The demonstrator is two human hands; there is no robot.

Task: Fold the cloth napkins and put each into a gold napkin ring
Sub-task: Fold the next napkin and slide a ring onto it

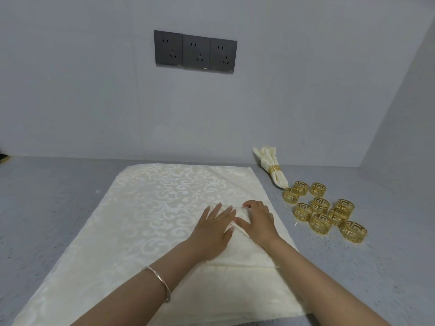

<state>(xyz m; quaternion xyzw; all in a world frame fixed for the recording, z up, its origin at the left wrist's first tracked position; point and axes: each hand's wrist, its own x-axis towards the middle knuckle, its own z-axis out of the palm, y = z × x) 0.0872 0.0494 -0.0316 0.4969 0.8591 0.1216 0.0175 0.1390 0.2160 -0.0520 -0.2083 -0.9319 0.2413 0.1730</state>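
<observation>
Napkin (164, 196), left hand (213, 229) flat, right hand (257, 222) pinching fold, rings (322, 212) beside edge

left hand (213, 228) flat, right hand (257, 222) pinching

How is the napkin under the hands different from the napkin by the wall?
The flat napkin under the left hand and right hand lies spread wide; the napkin by the wall is gathered into a thin bundle. The napkin by the wall wears a gold ring; the flat napkin has none. Both are cream.
</observation>
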